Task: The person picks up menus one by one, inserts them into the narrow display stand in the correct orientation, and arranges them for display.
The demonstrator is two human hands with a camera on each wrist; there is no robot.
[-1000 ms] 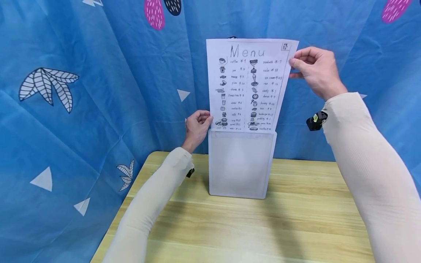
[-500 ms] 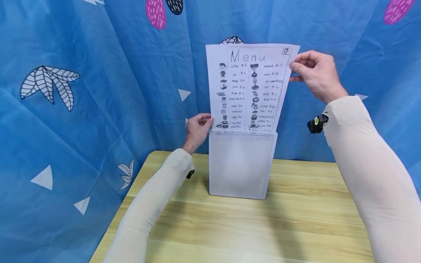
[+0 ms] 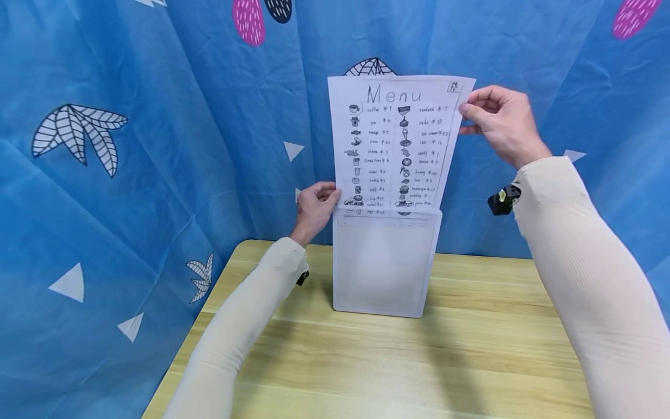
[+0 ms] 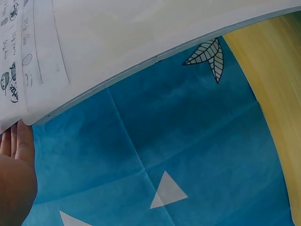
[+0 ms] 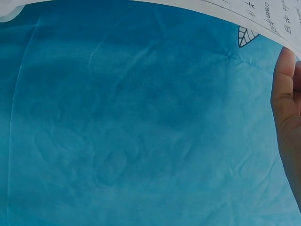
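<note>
Gripping the right edge of one paper menu (image 3: 384, 148) near its top corner, the right hand (image 3: 505, 125) held the sheet between thumb and fingers. Left hand (image 3: 316, 206): pinching the same sheet low on its left edge, just beside the top left corner of a white panel (image 3: 384, 267).

Paper menu: white, single sheet, upright between the two hands and above the panel. Hand-lettered heading "Menu"; two columns of small drawings, each with a word and a price, coffee and sandwich heading the columns; small boxed mark at top right. Its lowest strip showed just below the panel's top edge, within the panel's outline.

White panel: one, rectangular, with a raised border and rounded corners; stood upright on the table (image 3: 502, 331), near its far edge. Table: pale yellow, wood-grain surface, rounded far left corner.

Sleeves: cream, two, one on the right arm (image 3: 581, 244) and one on the left arm (image 3: 251, 302). A small black device (image 3: 503, 200) sat at the right cuff; another dark piece (image 3: 302, 276) showed at the left cuff.

Backdrop: blue curtain (image 3: 157, 174), creased, printed with striped leaves (image 3: 78, 137), white triangles (image 3: 70, 283) and pink and black rounded shapes.
</note>
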